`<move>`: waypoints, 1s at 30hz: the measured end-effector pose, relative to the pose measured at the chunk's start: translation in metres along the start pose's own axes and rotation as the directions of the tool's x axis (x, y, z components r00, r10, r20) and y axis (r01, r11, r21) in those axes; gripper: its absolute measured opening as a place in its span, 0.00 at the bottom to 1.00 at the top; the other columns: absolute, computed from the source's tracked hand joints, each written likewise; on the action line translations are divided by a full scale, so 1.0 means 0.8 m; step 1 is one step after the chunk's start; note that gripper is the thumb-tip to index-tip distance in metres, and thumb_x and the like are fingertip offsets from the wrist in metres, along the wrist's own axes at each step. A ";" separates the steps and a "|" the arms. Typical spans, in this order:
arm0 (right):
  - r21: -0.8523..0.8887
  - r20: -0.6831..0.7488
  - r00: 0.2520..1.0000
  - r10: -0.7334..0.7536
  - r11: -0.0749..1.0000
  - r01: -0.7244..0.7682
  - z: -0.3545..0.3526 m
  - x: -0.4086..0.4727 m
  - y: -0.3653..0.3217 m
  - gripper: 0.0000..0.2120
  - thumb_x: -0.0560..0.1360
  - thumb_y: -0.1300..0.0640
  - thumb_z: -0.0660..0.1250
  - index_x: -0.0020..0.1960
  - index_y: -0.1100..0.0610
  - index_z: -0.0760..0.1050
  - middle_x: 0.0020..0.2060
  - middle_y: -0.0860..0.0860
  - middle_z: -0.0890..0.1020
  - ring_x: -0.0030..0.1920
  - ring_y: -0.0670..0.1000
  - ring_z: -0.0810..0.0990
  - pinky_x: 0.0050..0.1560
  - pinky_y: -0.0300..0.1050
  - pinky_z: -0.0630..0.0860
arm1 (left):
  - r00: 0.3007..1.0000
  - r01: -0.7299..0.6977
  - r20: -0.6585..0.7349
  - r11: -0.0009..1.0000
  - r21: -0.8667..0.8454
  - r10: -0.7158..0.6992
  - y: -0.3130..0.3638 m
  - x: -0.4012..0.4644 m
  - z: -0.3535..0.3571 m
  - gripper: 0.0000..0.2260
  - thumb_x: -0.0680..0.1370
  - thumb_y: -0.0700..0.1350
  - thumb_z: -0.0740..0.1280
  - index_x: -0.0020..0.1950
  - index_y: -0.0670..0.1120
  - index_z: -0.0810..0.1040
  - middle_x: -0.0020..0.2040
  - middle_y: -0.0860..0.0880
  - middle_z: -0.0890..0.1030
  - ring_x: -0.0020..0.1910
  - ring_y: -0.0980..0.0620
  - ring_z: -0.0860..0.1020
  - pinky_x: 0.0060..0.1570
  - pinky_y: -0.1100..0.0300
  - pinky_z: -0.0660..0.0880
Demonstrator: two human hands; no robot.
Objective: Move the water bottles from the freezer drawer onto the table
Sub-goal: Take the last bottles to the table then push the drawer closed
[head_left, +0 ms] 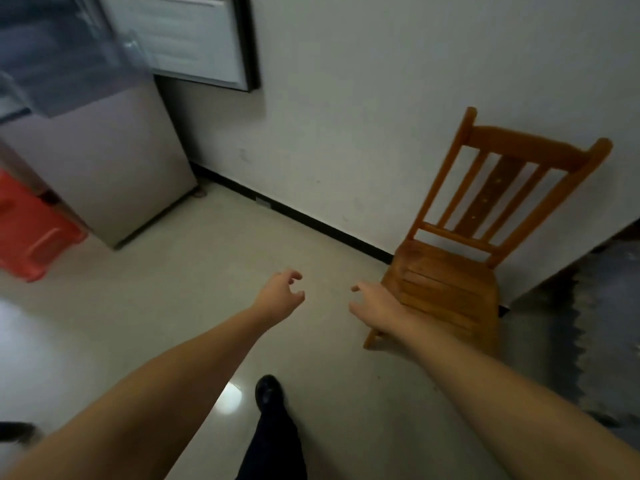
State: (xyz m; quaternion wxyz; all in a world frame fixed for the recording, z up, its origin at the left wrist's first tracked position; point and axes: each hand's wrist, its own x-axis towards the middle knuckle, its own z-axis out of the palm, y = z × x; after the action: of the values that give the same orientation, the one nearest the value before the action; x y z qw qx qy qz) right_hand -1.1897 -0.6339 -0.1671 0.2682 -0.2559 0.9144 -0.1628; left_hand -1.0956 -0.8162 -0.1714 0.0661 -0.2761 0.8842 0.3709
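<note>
Reaching forward empty, left hand (280,292) and right hand (375,303) hang loosely spread over the floor (173,289) (no bottles visible); the refrigerator (104,161) stands far left.

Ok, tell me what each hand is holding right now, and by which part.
Nothing is held. The left hand and right hand both hang in the air with loosely curled fingers, over the pale tiled floor beside the brown wooden slatted chair.
</note>
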 end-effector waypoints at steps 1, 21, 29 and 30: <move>-0.007 0.012 1.000 -0.008 1.000 0.008 -0.001 0.021 -0.014 0.23 0.78 0.51 0.61 0.71 0.56 0.66 0.67 0.57 0.71 0.65 0.56 0.72 0.62 0.46 0.70 | 1.000 0.017 -0.011 1.000 -0.002 -0.017 -0.010 0.014 -0.011 0.18 0.76 0.44 0.67 0.66 0.44 0.72 0.64 0.43 0.75 0.63 0.47 0.74 0.61 0.57 0.69; -0.114 0.176 0.943 -0.284 0.945 0.306 -0.029 0.388 -0.326 0.22 0.77 0.53 0.62 0.69 0.59 0.68 0.67 0.58 0.72 0.67 0.56 0.69 0.64 0.44 0.66 | 0.940 0.245 -0.200 0.954 -0.171 -0.277 -0.177 0.257 -0.297 0.18 0.77 0.43 0.65 0.67 0.44 0.72 0.65 0.42 0.74 0.65 0.46 0.72 0.65 0.56 0.68; -0.158 0.235 0.884 -0.404 0.882 0.444 -0.067 0.555 -0.432 0.23 0.78 0.54 0.61 0.71 0.59 0.66 0.68 0.59 0.69 0.66 0.57 0.71 0.64 0.46 0.68 | 0.869 0.311 -0.317 0.918 -0.248 -0.380 -0.211 0.392 -0.389 0.19 0.77 0.44 0.65 0.67 0.45 0.71 0.66 0.43 0.73 0.65 0.47 0.73 0.62 0.58 0.68; -0.158 0.236 0.877 -0.418 0.874 0.459 -0.075 0.575 -0.443 0.23 0.78 0.54 0.61 0.71 0.59 0.66 0.68 0.59 0.69 0.65 0.57 0.72 0.63 0.46 0.69 | 0.862 0.309 -0.332 0.917 -0.252 -0.382 -0.210 0.411 -0.401 0.19 0.77 0.44 0.65 0.67 0.45 0.71 0.66 0.43 0.73 0.65 0.47 0.73 0.61 0.58 0.68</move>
State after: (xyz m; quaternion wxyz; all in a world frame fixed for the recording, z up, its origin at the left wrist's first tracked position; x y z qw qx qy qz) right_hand -1.4230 -1.1689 -0.1519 0.2839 -0.4987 0.8132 -0.0967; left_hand -1.2528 -1.2788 -0.1510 -0.0649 -0.5013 0.7766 0.3760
